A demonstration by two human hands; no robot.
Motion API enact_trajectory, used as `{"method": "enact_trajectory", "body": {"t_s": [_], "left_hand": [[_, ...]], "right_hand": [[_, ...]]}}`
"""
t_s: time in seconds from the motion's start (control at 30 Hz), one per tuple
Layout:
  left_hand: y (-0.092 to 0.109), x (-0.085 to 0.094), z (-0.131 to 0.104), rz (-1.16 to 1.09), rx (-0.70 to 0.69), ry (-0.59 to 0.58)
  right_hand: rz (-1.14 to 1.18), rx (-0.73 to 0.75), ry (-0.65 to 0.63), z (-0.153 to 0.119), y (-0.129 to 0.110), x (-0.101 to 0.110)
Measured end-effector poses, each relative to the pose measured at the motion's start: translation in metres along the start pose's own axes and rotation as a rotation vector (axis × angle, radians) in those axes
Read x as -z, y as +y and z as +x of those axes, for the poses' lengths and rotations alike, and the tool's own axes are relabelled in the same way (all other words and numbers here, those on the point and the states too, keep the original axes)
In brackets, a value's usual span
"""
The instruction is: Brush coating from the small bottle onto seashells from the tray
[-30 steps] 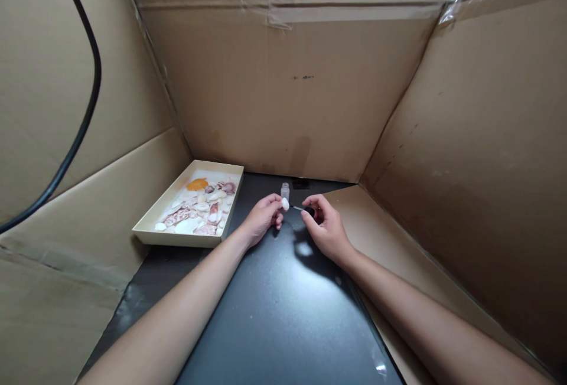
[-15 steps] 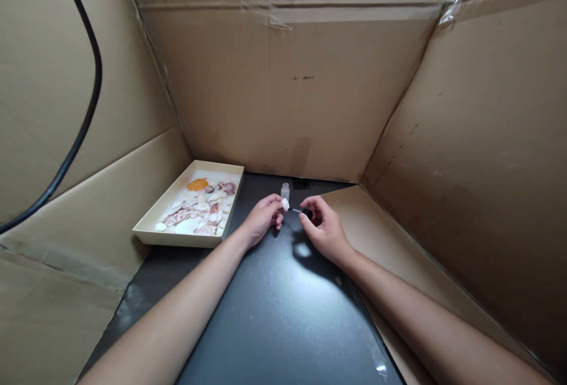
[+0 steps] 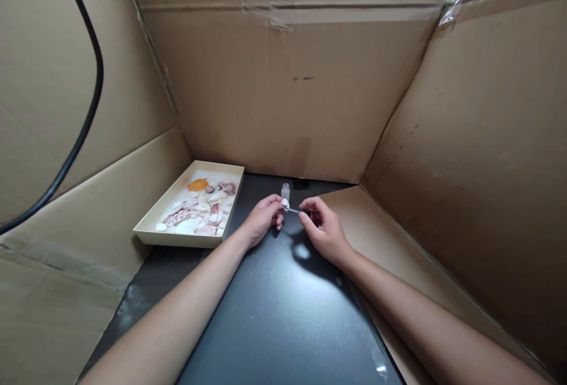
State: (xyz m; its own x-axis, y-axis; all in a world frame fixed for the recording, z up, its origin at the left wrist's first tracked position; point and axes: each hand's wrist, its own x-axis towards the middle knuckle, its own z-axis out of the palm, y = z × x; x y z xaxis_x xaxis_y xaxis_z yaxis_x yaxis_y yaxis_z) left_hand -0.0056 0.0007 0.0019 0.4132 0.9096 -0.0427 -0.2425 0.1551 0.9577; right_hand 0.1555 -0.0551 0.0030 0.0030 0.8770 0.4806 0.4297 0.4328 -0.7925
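Note:
A small white shell (image 3: 286, 202) is pinched between the fingertips of my left hand (image 3: 264, 219). My right hand (image 3: 325, 228) grips a small brush by its black cap, which is mostly hidden by the fingers. The pale stem of the brush (image 3: 293, 211) points left, and its dark tip is at the shell's face. Just behind the shell, a small clear glass bottle (image 3: 286, 189) stands upright and uncapped on the dark table (image 3: 266, 314).
A cream tray (image 3: 177, 240) on the left holds several shells and an orange piece (image 3: 197, 184). Cardboard walls (image 3: 283, 95) enclose the table at the back and sides. A black cable (image 3: 98, 78) hangs at the upper left.
The brush has moved slightly left, so its dark tip now lies over the shell's face instead of beside its edge. Both hands have hardly moved.

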Motion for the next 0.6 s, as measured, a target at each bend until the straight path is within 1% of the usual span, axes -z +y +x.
{"method": "enact_trajectory", "body": {"t_s": [0.13, 0.3, 0.43, 0.53, 0.6], "left_hand": [[0.0, 0.0002, 0.0002, 0.007, 0.003, -0.001], [-0.0007, 0.0007, 0.0009, 0.013, -0.012, 0.013], [-0.0011, 0.0008, 0.0008, 0.015, -0.008, 0.01], [-0.001, 0.0005, 0.0004, 0.003, -0.004, 0.008], [-0.0007, 0.0001, 0.0002, 0.002, -0.002, 0.011]], "right_hand": [[-0.063, -0.005, 0.047, 0.0005, -0.0004, 0.0004], [-0.018, 0.0, 0.008, 0.0001, -0.0011, 0.0004], [-0.063, 0.002, 0.059, 0.0, -0.0017, 0.0007], [-0.008, 0.007, 0.013, 0.0, -0.0012, 0.001], [-0.025, 0.006, 0.011, 0.0003, -0.0004, 0.001]]}}
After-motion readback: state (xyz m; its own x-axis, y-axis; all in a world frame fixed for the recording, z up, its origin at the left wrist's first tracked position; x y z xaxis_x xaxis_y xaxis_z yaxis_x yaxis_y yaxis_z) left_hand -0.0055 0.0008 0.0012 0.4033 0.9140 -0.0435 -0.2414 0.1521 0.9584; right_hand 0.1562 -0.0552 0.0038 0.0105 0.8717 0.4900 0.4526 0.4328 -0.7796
